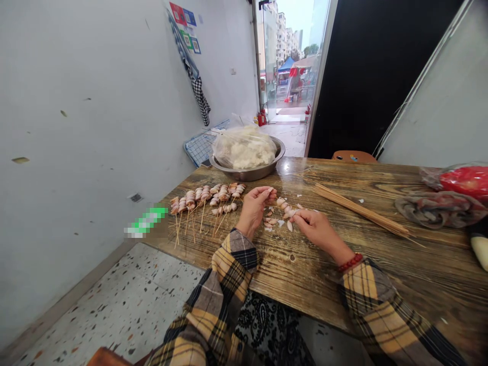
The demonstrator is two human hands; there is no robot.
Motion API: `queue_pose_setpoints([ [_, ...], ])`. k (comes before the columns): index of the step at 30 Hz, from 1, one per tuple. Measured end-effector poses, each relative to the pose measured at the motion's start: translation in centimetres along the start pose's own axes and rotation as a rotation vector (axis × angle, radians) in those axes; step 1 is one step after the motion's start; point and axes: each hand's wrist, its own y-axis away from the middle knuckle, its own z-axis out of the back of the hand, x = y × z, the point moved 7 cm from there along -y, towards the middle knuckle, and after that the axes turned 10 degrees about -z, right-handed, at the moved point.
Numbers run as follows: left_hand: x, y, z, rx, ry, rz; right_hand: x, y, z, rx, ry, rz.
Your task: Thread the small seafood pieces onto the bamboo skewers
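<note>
My left hand (256, 207) is raised over the table with thumb and fingers pinched on a small pale piece that looks like a garlic clove (271, 190). To its right, my right hand (318, 231) grips the near end of a skewer of garlic cloves (284, 206), which slants away to the upper left; the stick itself is mostly hidden by the fingers. Loose cloves (270, 222) and bits of skin lie on the table between the hands. Left of my left hand, several loaded skewers (206, 194) lie in a row, their bare sticks pointing towards me.
A metal basin (247, 175) with a plastic bag of pale food (247, 150) stands at the table's far edge. Bare bamboo skewers (360, 211) lie on the right of the wooden table (292, 274). Beyond them are a crumpled cloth (438, 208) and a red bagged item (465, 182).
</note>
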Motion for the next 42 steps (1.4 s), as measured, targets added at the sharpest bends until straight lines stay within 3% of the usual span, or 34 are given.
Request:
queue_pose_setpoints([
  [7,0.3,0.1,0.0,0.009,-0.012,0.020,-0.1,-0.1,-0.2,0.025,0.022,-0.009],
  [15,1.3,0.5,0.1,0.010,0.046,0.172,0.4,0.0,0.0,-0.014,0.007,-0.006],
  [32,1.1,0.3,0.0,0.050,-0.131,0.056,0.7,0.4,-0.2,-0.032,0.054,0.046],
  [38,1.3,0.7,-0.2,0.032,-0.114,0.098,0.7,0.4,-0.5,-0.052,0.049,0.024],
  [42,1.9,1.4,-1.4,0.069,-0.106,0.138,1.1,0.5,-0.2,-0.094,0.019,0.009],
])
